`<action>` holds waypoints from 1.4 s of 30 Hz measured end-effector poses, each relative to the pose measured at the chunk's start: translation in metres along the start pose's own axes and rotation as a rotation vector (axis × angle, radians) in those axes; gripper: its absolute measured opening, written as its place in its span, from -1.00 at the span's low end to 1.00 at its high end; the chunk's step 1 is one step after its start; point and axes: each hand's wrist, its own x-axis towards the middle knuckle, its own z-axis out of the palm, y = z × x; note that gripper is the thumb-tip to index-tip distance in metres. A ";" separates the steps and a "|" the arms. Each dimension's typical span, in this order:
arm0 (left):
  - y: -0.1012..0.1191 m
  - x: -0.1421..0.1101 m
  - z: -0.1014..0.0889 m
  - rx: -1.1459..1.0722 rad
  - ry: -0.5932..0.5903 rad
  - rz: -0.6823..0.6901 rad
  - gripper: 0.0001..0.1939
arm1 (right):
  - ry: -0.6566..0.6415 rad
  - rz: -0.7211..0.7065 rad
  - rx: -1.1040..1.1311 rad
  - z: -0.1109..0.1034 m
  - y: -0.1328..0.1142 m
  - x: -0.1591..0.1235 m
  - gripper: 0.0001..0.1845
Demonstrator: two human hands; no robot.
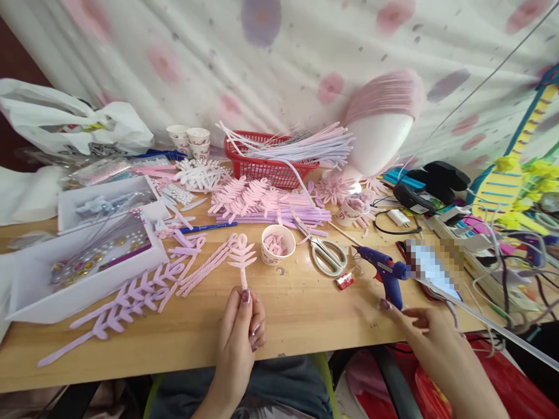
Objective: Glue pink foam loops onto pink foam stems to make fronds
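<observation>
My left hand (241, 326) is closed around the stem of a pink pipe-cleaner sprig (243, 256), which stands upright with a loop at its top and short leaves on both sides. At the right, my right hand (430, 331) has its fingers apart, holding nothing. Its foremost fingertip is beside the handle of a blue glue gun (386, 272); I cannot tell whether they touch. Just past the sprig stands a paper cup (273, 256) with small pink pipe-cleaner pieces inside. Scissors (328, 256) with pale handles lie between cup and glue gun.
White boxes (30, 291) of beads and finished lilac sprigs (126, 299) lie left. A red basket (266, 169) of pipe cleaners and a white head form (379, 139) stand at the back. A phone (432, 267), a power strip (476, 256) and cables crowd the right.
</observation>
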 end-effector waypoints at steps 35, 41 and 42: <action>0.004 -0.003 0.004 0.030 -0.049 0.077 -0.45 | -0.103 -0.889 0.372 0.001 -0.196 0.020 -0.86; 0.001 -0.002 0.005 0.048 -0.026 0.099 -0.48 | -0.122 -1.041 0.453 0.016 -0.194 0.020 -0.87; 0.001 -0.002 0.005 0.049 -0.019 0.099 -0.49 | -0.107 -1.043 0.457 0.016 -0.193 0.021 -0.87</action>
